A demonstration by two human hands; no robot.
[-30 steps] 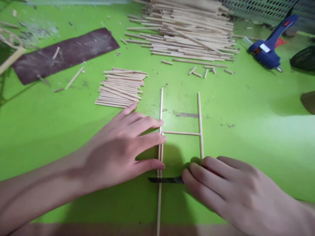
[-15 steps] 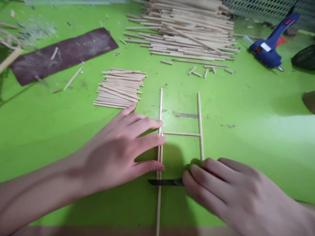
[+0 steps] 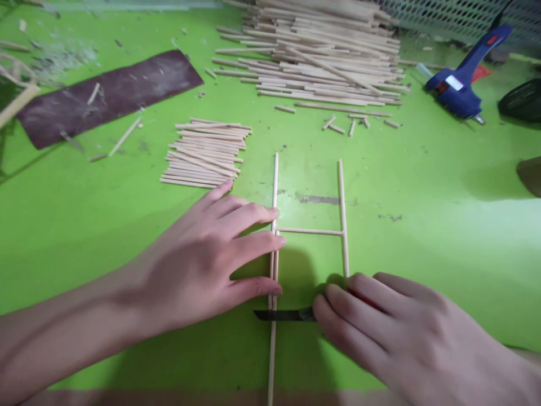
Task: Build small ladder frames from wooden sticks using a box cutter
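My left hand lies palm down with its fingers spread, the fingertips and thumb pressing on two thin wooden sticks side by side. The longer stick runs on toward the table's near edge. In my closed right hand is a craft knife, mostly hidden by the fingers; its dark blade lies across the sticks just below my left thumb. A short wooden crosspiece spans from the left sticks to an upright wooden stick, whose lower end is covered by my right hand.
Short cut sticks lie in a small stack beyond my left hand. Behind are a large pile of long sticks, a dark sandpaper strip, a blue glue gun and a perforated basket. Offcuts and dust dot the green table.
Both hands, the knife and the sticks hold practically the same positions; the whole view has shifted very slightly.
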